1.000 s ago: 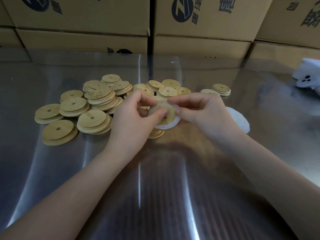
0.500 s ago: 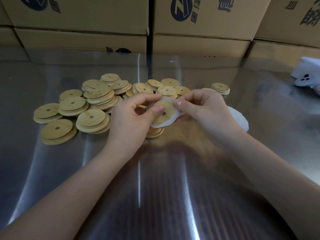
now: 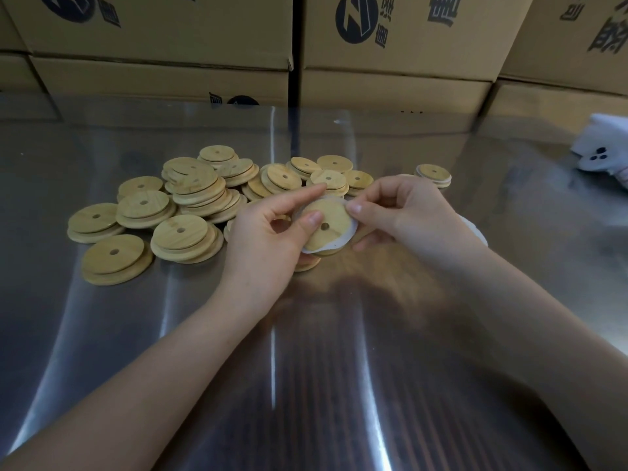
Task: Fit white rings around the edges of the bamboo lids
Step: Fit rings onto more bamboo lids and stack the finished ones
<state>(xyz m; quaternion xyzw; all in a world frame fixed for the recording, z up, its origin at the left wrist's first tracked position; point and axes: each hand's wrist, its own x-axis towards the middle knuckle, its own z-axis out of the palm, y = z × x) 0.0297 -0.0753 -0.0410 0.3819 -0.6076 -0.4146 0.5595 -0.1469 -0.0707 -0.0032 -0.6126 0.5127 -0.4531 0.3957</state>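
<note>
Head view: we log left hand [image 3: 268,239] pinching bamboo lid [image 3: 331,220], right hand [image 3: 407,215] pinching white ring [image 3: 319,248]. Ring further round rim than half-second ago. Lower arc looks unseated.

A shiny metal table [image 3: 102,334] carries a heap of bamboo lids [image 3: 190,198] and a white cloth [image 3: 601,154].

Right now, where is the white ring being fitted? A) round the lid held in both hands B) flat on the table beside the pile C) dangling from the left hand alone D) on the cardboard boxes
A: the left hand and right hand both grip the bamboo lid, with the white ring showing round its rim.
</note>
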